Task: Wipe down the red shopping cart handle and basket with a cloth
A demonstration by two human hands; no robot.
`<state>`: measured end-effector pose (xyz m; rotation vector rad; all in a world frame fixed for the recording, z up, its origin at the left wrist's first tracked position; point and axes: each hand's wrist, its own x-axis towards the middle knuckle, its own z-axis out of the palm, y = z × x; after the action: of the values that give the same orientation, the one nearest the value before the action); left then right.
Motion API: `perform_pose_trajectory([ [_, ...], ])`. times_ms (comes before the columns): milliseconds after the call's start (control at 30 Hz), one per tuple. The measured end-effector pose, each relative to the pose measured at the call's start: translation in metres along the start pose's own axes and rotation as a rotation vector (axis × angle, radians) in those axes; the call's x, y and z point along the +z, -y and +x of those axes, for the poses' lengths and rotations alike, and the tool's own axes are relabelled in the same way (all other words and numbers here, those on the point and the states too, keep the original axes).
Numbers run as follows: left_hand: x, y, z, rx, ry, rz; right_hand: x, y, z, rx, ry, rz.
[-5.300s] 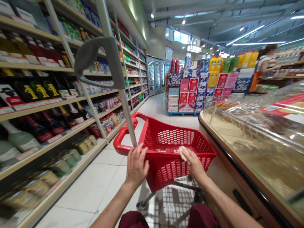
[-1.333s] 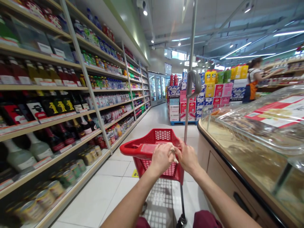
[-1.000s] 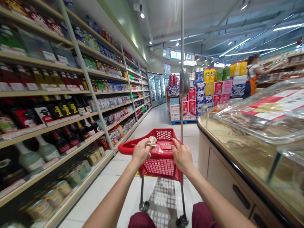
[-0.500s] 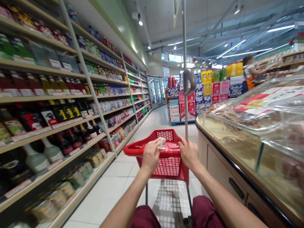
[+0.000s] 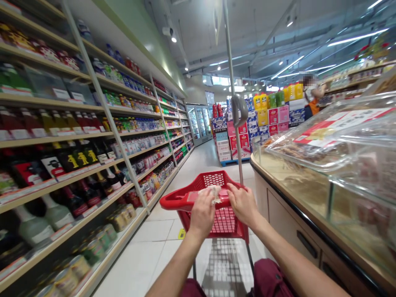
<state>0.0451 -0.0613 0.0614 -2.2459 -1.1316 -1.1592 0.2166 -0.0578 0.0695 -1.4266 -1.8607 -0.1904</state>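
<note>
A red plastic shopping cart (image 5: 199, 180) stands in the aisle in front of me, with its red handle (image 5: 176, 201) towards me. My left hand (image 5: 202, 214) is closed over a crumpled whitish cloth (image 5: 213, 192), pressing it on top of the handle near the middle. Whether it is fabric or paper I cannot tell. My right hand (image 5: 243, 205) grips the right part of the handle, its fingers bent over the bar. A grey pole (image 5: 230, 62) with a grey fitting rises at the cart's right side. The cart's latticed basket shows below the handle.
Drink shelves (image 5: 123, 109) run along the left. On the right is a glass-edged display counter (image 5: 291, 177) with clear plastic covers (image 5: 324, 132). Ahead stand stacked boxes (image 5: 241, 142) on a blue pallet, fridges (image 5: 198, 119) behind, and a person (image 5: 311, 97) in an orange garment.
My left hand has slid right along the handle with the cloth, closer to my right hand. The right hand stays on the handle. The view has shifted slightly to the right.
</note>
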Motion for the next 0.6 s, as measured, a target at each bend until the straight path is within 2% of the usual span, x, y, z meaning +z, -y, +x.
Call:
perform_pose_trajectory([
  [67,0.006,-0.011,0.005,0.065,0.036,-0.022,0.0,-0.001,0.0,-0.022,0.001,0.041],
  [100,0.006,-0.007,0.006,0.067,0.038,-0.018,0.001,-0.002,-0.001,-0.035,-0.002,0.053],
  [233,-0.007,0.035,-0.006,-0.111,-0.072,0.084,0.006,-0.006,-0.004,-0.06,-0.064,0.06],
  [300,-0.01,0.04,-0.01,-0.167,-0.122,0.127,0.009,-0.003,-0.005,-0.052,-0.108,0.054],
  [467,0.009,-0.009,0.0,0.056,0.033,0.051,0.015,0.0,-0.006,-0.064,-0.123,0.057],
  [500,0.01,-0.013,0.002,0.094,0.055,0.037,0.015,-0.001,-0.005,-0.071,-0.115,0.058],
  [600,0.0,0.007,-0.002,0.095,0.048,0.032,0.014,-0.004,-0.005,-0.073,-0.107,0.059],
])
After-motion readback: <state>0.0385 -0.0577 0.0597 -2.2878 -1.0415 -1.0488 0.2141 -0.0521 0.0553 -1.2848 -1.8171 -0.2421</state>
